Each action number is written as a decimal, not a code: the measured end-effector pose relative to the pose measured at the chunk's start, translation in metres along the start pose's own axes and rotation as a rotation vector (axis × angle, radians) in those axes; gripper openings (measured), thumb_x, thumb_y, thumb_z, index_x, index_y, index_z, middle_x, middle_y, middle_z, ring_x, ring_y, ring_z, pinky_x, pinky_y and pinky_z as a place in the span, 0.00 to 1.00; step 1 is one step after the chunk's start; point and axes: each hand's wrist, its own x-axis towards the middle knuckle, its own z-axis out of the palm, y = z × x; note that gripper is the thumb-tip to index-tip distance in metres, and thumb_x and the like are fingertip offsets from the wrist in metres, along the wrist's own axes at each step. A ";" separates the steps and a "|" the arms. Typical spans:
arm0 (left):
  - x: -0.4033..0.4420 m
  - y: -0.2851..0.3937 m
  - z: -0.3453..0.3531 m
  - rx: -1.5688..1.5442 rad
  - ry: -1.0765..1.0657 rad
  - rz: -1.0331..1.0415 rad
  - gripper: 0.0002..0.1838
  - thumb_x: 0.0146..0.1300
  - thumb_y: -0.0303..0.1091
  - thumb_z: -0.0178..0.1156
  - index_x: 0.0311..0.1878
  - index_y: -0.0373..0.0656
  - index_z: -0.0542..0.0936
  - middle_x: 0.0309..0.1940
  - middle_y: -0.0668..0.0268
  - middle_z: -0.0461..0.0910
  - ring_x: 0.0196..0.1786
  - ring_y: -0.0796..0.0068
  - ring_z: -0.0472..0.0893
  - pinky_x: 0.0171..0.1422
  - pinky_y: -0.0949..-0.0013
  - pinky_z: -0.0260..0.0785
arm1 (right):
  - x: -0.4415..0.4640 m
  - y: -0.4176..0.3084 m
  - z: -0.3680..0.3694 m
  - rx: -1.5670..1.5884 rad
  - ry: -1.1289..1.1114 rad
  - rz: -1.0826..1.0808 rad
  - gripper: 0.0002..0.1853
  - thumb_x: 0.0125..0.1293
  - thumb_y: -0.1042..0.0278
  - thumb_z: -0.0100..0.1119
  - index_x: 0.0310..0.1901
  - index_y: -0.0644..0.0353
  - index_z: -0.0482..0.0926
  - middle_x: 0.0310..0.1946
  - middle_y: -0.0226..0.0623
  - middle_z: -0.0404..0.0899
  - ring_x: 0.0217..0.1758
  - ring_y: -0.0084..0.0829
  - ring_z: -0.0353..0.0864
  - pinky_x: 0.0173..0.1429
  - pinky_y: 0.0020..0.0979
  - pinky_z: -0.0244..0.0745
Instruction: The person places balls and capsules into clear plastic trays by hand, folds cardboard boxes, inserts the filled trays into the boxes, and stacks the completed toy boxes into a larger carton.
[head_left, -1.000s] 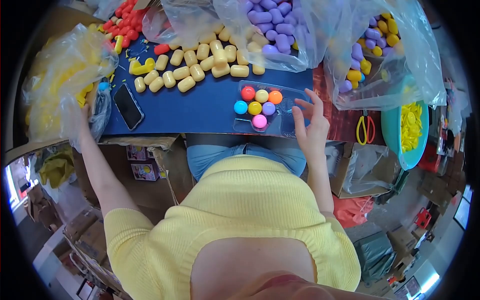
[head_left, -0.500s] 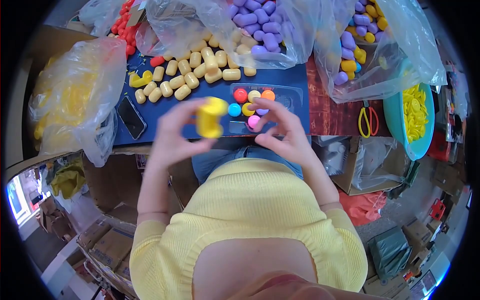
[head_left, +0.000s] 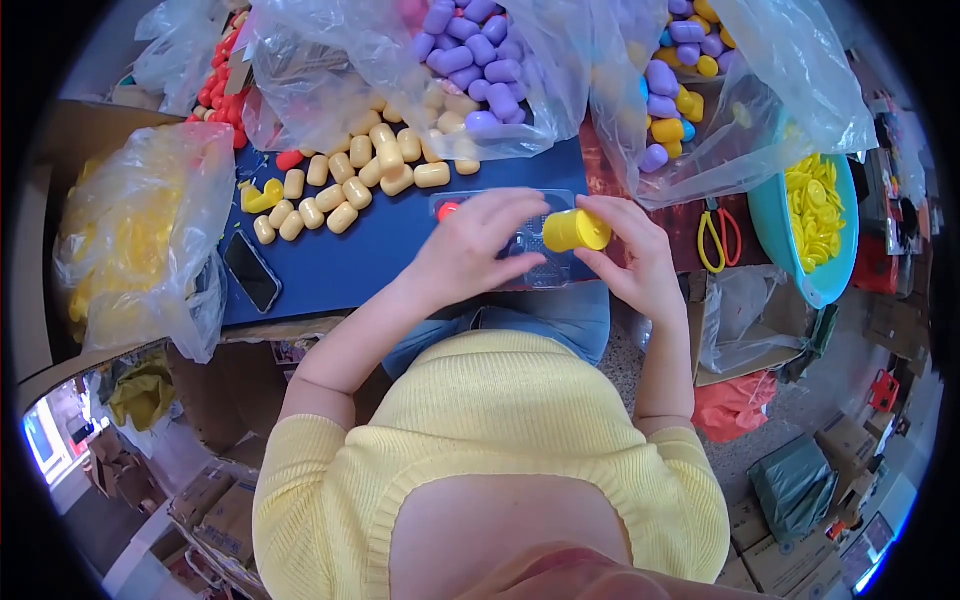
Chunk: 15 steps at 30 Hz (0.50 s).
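My right hand [head_left: 640, 262] pinches a yellow plastic cylinder [head_left: 562, 233] with a wider disc-like end, between thumb and fingers. It is held over the right part of a clear plastic tray [head_left: 556, 277]. To its left, my left hand [head_left: 475, 245] reaches over the same tray, thumb and fingers apart, with nothing visible between them. Most of the tray's contents are hidden beneath this hand; one red round piece [head_left: 447, 210] shows at the tray's left end.
Beige capsules [head_left: 356, 192] lie behind the tray. A phone [head_left: 252, 270] and a bag of yellow pieces [head_left: 130, 230] are at left. Bagged purple capsules [head_left: 465, 55] stand at the back. Scissors [head_left: 712, 240] and a turquoise basin [head_left: 775, 225] with yellow discs are at right.
The yellow cylinder has passed from my left hand to my right and moved rightward. My left hand has moved right over the tray, covering the coloured pieces. The camera view has shifted slightly.
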 end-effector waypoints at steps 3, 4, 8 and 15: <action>-0.012 -0.015 -0.022 -0.138 0.281 -0.274 0.20 0.52 0.20 0.70 0.50 0.39 0.80 0.53 0.62 0.80 0.50 0.68 0.81 0.50 0.71 0.77 | 0.007 0.009 -0.003 -0.102 -0.012 -0.029 0.28 0.51 0.78 0.68 0.58 0.63 0.79 0.53 0.38 0.82 0.49 0.32 0.79 0.49 0.26 0.77; -0.019 -0.022 -0.030 -0.170 0.351 -0.398 0.17 0.53 0.19 0.68 0.47 0.39 0.80 0.52 0.63 0.79 0.49 0.70 0.80 0.46 0.74 0.76 | 0.008 0.012 -0.001 -0.126 -0.038 -0.069 0.28 0.52 0.78 0.68 0.58 0.63 0.79 0.54 0.38 0.81 0.50 0.33 0.79 0.52 0.27 0.76; -0.038 -0.047 -0.080 0.012 0.637 -0.553 0.13 0.55 0.14 0.58 0.43 0.38 0.81 0.50 0.63 0.77 0.44 0.72 0.79 0.37 0.79 0.72 | 0.026 0.015 0.017 -0.110 -0.140 -0.202 0.27 0.53 0.78 0.67 0.59 0.61 0.78 0.57 0.38 0.80 0.55 0.39 0.78 0.61 0.34 0.73; -0.077 -0.123 -0.185 0.407 0.785 -0.498 0.14 0.57 0.17 0.57 0.46 0.40 0.80 0.51 0.65 0.76 0.49 0.68 0.79 0.47 0.73 0.75 | 0.028 0.028 0.028 -0.376 -0.200 -0.200 0.30 0.53 0.78 0.67 0.61 0.57 0.77 0.67 0.37 0.73 0.67 0.43 0.72 0.69 0.40 0.68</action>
